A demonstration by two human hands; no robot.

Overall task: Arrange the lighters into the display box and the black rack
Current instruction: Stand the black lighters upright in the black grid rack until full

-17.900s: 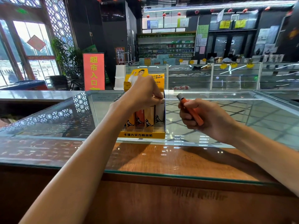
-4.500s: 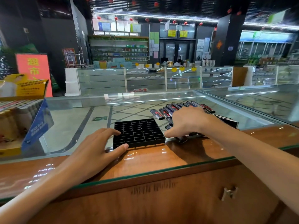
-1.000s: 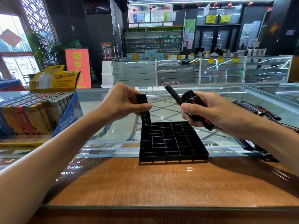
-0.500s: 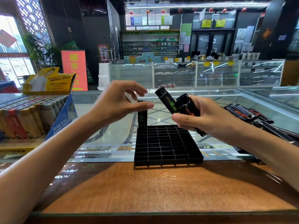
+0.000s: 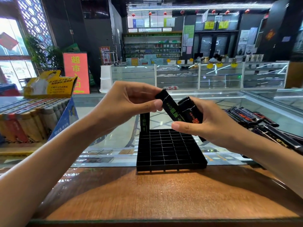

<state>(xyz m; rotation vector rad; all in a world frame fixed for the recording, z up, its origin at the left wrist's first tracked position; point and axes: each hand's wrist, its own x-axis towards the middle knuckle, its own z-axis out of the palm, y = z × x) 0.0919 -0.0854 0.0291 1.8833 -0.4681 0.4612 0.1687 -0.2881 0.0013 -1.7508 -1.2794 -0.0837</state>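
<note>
Our left hand point(image 5: 129, 104) pinches the upper end of a green-printed black lighter point(image 5: 171, 108). Our right hand point(image 5: 216, 125) curls around its lower end together with a red-printed black lighter point(image 5: 191, 110). Both lighters are held tilted above the black rack point(image 5: 170, 151), which sits on the glass-topped counter point(image 5: 164, 202). A standing lighter point(image 5: 145, 123) is upright in the rack's far left corner cell. A pile of loose black lighters point(image 5: 255, 118) lies to the right, and the display box point(image 5: 64, 118) of coloured lighters stands well left.

Open rack point(image 5: 170, 149) cells beside upright lighter point(image 5: 144, 122)
</note>
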